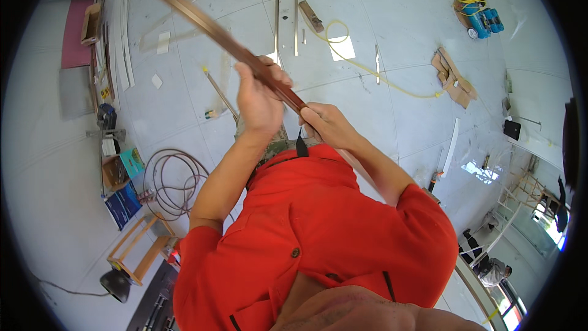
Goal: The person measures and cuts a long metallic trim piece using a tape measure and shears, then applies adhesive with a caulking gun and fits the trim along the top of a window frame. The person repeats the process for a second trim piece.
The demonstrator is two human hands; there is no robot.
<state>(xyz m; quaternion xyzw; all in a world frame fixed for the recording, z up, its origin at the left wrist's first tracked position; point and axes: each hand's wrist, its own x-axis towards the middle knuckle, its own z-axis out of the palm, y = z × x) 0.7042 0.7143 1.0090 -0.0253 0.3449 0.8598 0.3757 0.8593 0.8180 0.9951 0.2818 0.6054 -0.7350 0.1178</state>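
A long reddish-brown trim strip (202,23) slants from the upper left down to my waist, raised above the floor. My left hand (261,99) wraps round it a short way from its near end, thumb on the left side and fingers over the right. At that near end, my right hand (324,124) pinches the strip between thumb and fingers. Whether the right fingers hold anything small besides the strip is hidden. A dark strap end (302,145) hangs from my belt just below the hands.
A coiled hose (174,178) lies at the left near a wooden stool (147,251). Ahead on the floor are a wooden block (311,16), thin strips (277,12) and a yellow hose (392,84). Blue compressor (481,17) far right; torn cardboard (453,76) nearer. Another person (493,271) is lower right.
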